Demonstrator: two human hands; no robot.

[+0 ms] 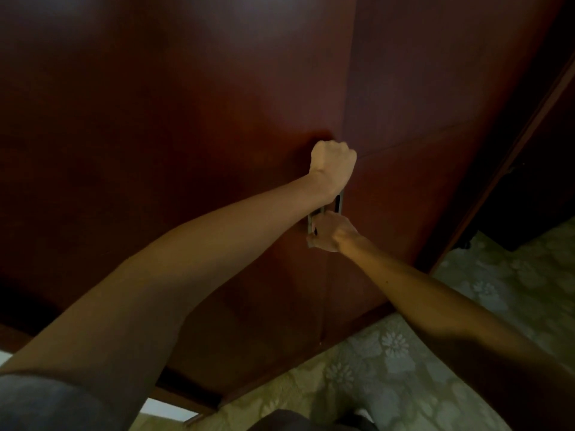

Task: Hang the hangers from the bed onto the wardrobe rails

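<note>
The wardrobe doors (186,119) were dark reddish-brown, their handles (339,202) seemingly dull grey; the floor (389,362) carried a pale green-grey floral pattern.

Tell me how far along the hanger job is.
Done: nothing visible; no hangers or rails in view. In hand: left hand and right hand each grip a metal handle on the closed wardrobe doors. Left: open the doors, fetch the hangers, hang them.
</note>
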